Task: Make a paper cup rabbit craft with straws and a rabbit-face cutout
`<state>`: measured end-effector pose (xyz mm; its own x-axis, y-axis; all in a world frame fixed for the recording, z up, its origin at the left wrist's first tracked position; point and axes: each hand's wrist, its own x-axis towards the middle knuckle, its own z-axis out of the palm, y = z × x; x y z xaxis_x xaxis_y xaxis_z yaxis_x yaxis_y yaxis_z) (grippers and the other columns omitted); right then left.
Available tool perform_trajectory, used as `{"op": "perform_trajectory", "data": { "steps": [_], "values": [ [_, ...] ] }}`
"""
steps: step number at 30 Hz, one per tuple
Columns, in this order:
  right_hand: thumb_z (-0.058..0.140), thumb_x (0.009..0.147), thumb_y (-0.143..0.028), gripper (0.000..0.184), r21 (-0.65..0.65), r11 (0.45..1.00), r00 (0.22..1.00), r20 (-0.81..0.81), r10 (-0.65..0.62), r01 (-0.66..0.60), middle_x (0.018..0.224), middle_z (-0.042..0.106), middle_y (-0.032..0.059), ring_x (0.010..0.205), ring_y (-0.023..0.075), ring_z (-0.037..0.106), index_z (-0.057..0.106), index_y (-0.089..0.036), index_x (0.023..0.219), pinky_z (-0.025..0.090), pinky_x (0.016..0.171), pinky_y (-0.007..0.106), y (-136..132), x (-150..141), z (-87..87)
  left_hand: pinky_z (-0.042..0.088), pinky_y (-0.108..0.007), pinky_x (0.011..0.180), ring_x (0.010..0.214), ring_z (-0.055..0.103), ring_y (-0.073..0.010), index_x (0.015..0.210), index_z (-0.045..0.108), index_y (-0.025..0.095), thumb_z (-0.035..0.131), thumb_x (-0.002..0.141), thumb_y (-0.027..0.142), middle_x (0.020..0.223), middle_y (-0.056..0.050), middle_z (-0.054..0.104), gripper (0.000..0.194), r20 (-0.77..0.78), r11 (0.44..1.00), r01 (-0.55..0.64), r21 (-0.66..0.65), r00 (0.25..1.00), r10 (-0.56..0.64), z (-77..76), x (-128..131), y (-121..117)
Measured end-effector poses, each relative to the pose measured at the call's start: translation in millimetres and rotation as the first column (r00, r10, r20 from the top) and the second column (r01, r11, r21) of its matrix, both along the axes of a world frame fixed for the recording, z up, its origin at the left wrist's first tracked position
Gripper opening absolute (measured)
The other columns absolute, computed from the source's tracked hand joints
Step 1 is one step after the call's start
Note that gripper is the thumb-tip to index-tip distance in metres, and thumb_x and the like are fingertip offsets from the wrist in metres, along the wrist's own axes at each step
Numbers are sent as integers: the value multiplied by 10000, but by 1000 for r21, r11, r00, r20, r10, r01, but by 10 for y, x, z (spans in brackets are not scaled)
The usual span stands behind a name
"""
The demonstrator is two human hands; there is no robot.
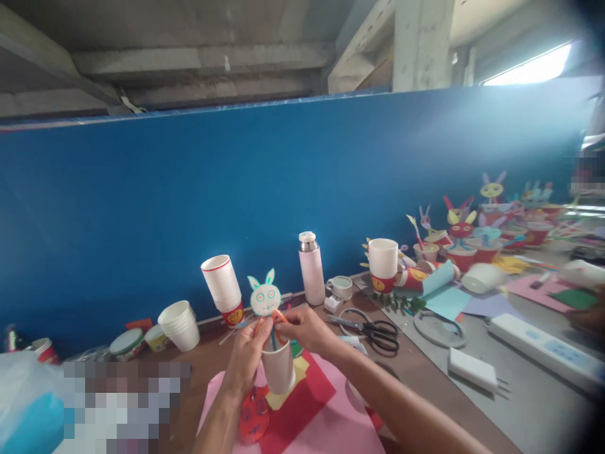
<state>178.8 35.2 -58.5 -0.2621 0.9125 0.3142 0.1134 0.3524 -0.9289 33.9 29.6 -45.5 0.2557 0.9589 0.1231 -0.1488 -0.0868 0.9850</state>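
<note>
The partition [293, 176] was plain blue, the counter [198, 362] brown. The bunny face [265, 299] was whitish with aqua-edged ears, the cup [278, 371] white, the flask [312, 274] pale pink, the scissors [384, 335] black-handled.

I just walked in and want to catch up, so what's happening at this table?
Someone is doing papercraft. Their right hand pinches a small orange piece just below a white rabbit face with green-edged ears. The left hand is closed beside it; exactly what it grips is hard to see. Both are at the mouth of a white cup, above pink and red paper. Scissors lie to the right, and more paper animals stand in cups farther off.
</note>
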Motion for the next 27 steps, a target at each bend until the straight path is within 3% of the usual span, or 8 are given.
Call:
{"op": "perform_trajectory", "data": {
  "steps": [3,8,14,19,27],
  "values": [
    [494,765,-331,274,23,1000,1000,11,-7,7,528,333,-46,501,64,285,508,-136,573,215,459,191,-21,-7,30,458,-274,688,753,640,-208,964,655,128,592,742,368,817,-68,708,333,33,1000,-7,18,999,6,-35,-13,33],
    [365,857,-413,398,115,985,990,45,-135,129,547,363,-32,518,79,341,538,-136,629,258,465,189,-77,-30,102,444,-302,769,799,642,-211,979,660,149,595,743,353,885,-73,707,318,83,999,-52,13,995,51,-82,-50,81],
    [438,845,-325,199,175,949,964,-1,-266,262,695,554,-8,602,100,478,556,-175,904,350,527,179,-129,-44,118,440,-305,799,864,627,-214,1011,645,126,592,752,336,970,-106,684,337,132,1000,-22,-4,991,23,-18,-65,60],
    [482,819,-347,221,206,953,965,92,-247,224,611,555,-22,526,85,443,606,-176,755,306,476,179,-166,-25,156,469,-287,705,804,637,-214,1051,617,132,619,729,324,896,-92,697,375,151,999,-28,-23,988,31,-44,-51,74],
    [524,785,-301,184,149,965,973,45,-225,216,628,586,-16,537,86,466,645,-172,733,315,472,179,-199,-35,217,471,-255,661,782,640,-197,1020,614,144,634,719,282,865,-64,697,332,168,999,-38,-22,985,41,-46,-47,30]
  ]
}}
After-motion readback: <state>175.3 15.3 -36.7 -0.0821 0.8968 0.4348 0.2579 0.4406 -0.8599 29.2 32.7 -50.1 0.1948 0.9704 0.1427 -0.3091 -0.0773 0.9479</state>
